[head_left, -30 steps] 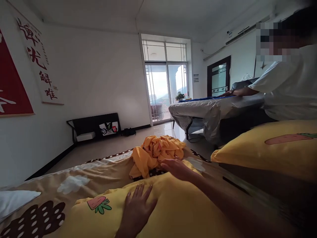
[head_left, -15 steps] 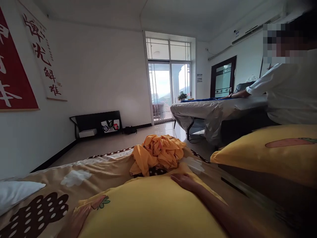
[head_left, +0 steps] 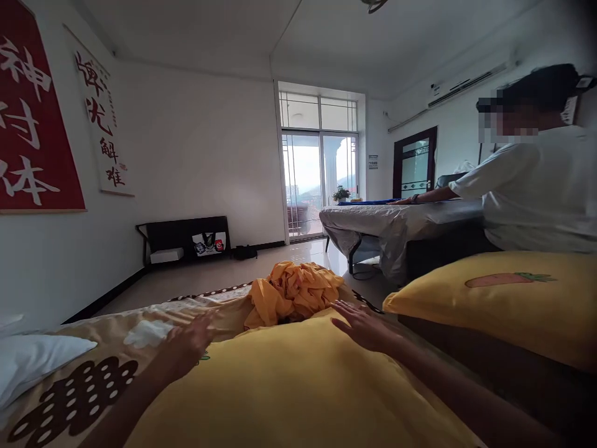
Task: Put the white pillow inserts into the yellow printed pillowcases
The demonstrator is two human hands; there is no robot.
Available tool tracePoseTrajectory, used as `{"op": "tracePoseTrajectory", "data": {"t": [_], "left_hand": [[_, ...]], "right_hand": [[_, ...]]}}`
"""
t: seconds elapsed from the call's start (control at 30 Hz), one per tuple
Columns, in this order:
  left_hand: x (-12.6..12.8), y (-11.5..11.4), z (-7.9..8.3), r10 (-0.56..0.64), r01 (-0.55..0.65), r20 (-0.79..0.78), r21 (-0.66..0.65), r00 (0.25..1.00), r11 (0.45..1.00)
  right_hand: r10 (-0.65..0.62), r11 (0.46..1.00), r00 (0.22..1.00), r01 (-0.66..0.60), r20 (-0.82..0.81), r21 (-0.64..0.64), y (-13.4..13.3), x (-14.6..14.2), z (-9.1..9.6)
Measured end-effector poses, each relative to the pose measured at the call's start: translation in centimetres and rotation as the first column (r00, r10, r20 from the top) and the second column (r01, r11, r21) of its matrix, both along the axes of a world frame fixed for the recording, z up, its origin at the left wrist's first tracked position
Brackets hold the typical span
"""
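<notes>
A plump yellow pillow (head_left: 280, 386) lies in front of me on a brown patterned bed cover (head_left: 209, 317). My left hand (head_left: 191, 342) is over its far left corner, fingers stretched out and slightly blurred, partly hiding a printed green leaf there. At the far right corner is my right hand (head_left: 364, 325), its fingers straight and the thumb apart. Neither hand grips anything; whether the palms touch the pillow, I cannot tell. Just beyond the pillow, a crumpled orange cloth (head_left: 298, 289) sits in a heap.
Another yellow pillow (head_left: 504, 289) with a carrot print rests on the right. A white pillow (head_left: 41, 364) is at the left edge. Behind, a person (head_left: 536, 180) in a white shirt reaches over a plastic-covered table (head_left: 396, 218). A dark bench (head_left: 186, 239) stands by the wall.
My left hand has moved from the pillow's left side up and forward to its far corner. My right hand has shifted slightly right and lifted its fingers. The view has tilted up.
</notes>
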State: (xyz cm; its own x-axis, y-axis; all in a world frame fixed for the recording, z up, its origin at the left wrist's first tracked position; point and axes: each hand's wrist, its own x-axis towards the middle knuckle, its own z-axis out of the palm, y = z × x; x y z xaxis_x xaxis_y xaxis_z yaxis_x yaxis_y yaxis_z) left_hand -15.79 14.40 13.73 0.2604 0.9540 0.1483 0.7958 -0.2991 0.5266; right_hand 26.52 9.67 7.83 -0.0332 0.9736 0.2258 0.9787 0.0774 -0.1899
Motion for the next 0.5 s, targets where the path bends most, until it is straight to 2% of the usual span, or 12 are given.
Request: {"op": "tracePoseTrajectory", "data": {"t": [0.07,0.1,0.17,0.23,0.3,0.37,0.43,0.5], "left_hand": [[5.4,-0.5,0.3,-0.159,0.176,-0.175,0.088,0.972,0.980],[8.2,-0.8,-0.2,-0.205,0.250,-0.290,0.126,0.935,0.960],[12.8,-1.6,-2.3,-0.261,0.332,-0.365,0.146,0.894,0.932],[15.4,-2.2,-5.6,-0.300,0.365,-0.368,0.120,0.880,0.923],[16.0,-2.3,-8.7,-0.324,0.372,-0.345,0.084,0.881,0.924],[15.4,-2.0,-10.5,-0.326,0.362,-0.309,0.064,0.893,0.930],[14.6,-1.7,-10.7,-0.341,0.372,-0.289,0.058,0.894,0.926],[14.3,-1.6,-10.3,-0.373,0.405,-0.292,0.057,0.881,0.912]], "right_hand": [[0.095,0.995,0.993,-0.094,-0.075,0.023,-1.7,-3.0,-0.4],[0.134,0.991,0.985,-0.132,-0.111,0.024,-2.5,-4.6,-1.2],[0.158,0.987,0.974,-0.161,-0.159,-0.006,-3.7,-7.0,-3.6],[0.153,0.988,0.976,-0.151,-0.157,0.022,-4.7,-7.7,-6.0],[0.168,0.985,0.977,-0.160,-0.131,0.069,-5.8,-6.6,-7.9],[0.183,0.982,0.977,-0.176,-0.108,0.074,-7.0,-4.3,-9.2],[0.137,0.989,0.986,-0.131,-0.096,0.069,-8.7,-1.8,-10.6],[0.070,0.996,0.994,-0.064,-0.090,0.066,-10.6,0.4,-12.2]]}}
